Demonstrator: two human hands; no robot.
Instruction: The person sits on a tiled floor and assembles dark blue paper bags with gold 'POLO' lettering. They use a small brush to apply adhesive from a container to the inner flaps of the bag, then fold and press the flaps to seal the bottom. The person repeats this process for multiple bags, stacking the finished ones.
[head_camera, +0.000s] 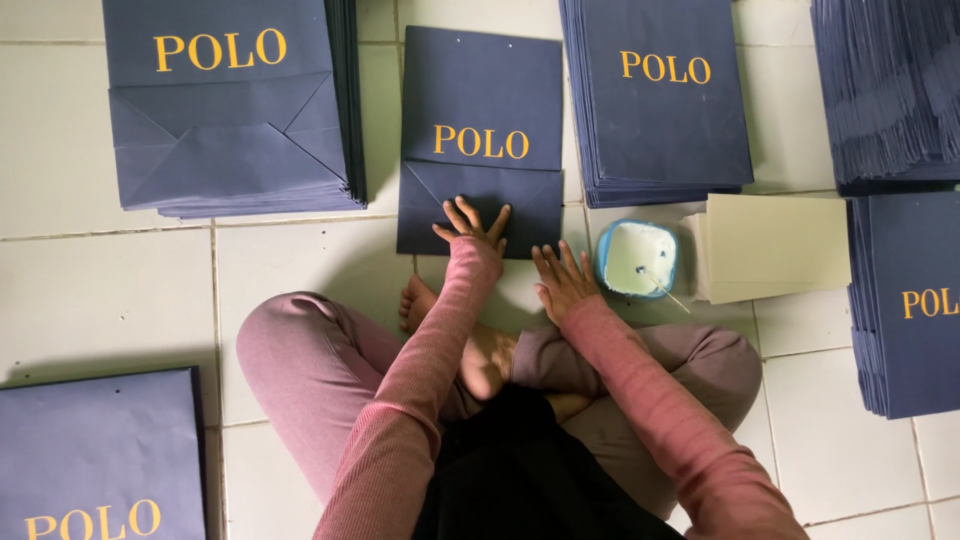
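We sit cross-legged on the tiled floor (120, 300). Our right hand (562, 280) lies flat and released on the tile, just beside a blue bowl (638, 259) of white paste. Our left hand (472, 228), fingers spread and grasping nothing, presses the folded bottom of a navy bag (482, 110) lying flat ahead. Beyond, bag stacks (655, 110) flank it.

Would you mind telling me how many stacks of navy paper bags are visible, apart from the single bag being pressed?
5: top left, top centre-right, top right corner, right edge, bottom left, though that one may be a single bag.
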